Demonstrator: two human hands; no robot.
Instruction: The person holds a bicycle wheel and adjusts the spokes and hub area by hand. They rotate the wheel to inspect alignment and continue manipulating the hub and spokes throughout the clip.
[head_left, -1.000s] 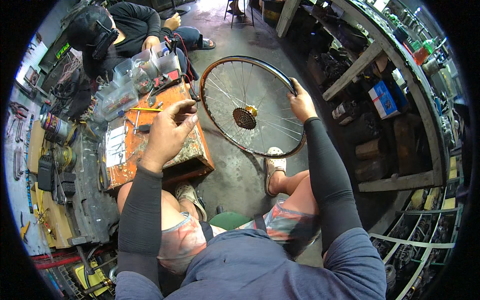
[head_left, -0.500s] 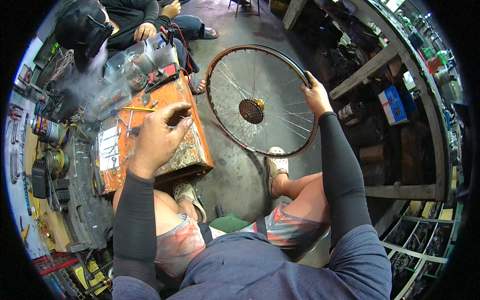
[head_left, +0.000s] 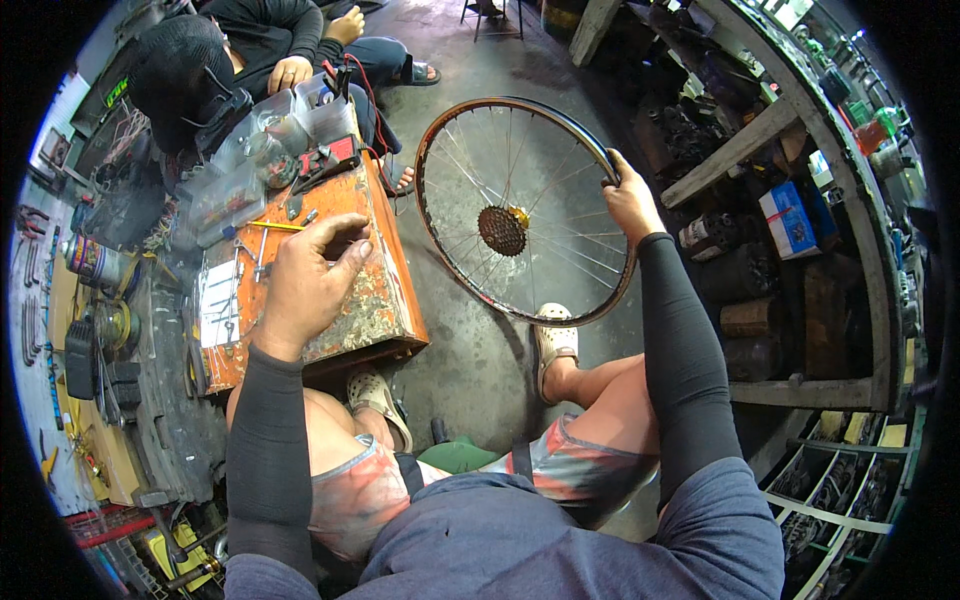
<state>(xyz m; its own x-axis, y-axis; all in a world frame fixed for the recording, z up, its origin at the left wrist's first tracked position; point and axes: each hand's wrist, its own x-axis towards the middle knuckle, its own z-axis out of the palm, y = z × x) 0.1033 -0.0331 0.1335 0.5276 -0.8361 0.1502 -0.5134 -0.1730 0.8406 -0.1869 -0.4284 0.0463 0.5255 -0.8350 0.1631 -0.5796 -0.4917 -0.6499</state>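
A bicycle wheel (head_left: 419, 190) with a black rim and thin spokes stands tilted on the floor by my foot. No tyre shows on it. At its hub is a rusty brown cassette (head_left: 501, 232) with a gold-coloured part behind it. My right hand (head_left: 634, 200) grips the rim at the upper right. Over the orange workbench (head_left: 375, 300), my left hand (head_left: 308, 285) is raised with its fingers curled toward the thumb. Whatever lies between those fingertips is hidden. Beyond that hand are a yellow pencil (head_left: 275, 226) and a small hammer-like tool (head_left: 262, 268).
Clear plastic boxes (head_left: 325, 112) and a red-and-black tool (head_left: 325, 162) crowd the bench's far end. Another person (head_left: 270, 45) in dark clothes sits beyond it. A loaded wooden shelf (head_left: 740, 150) borders the right side, with a blue box (head_left: 795, 220). Hand tools hang at left.
A pale haze near the other person's cap has thinned away, and the cap has shifted right. My left hand is slightly lower and further left. My right hand keeps its grip on the wheel.
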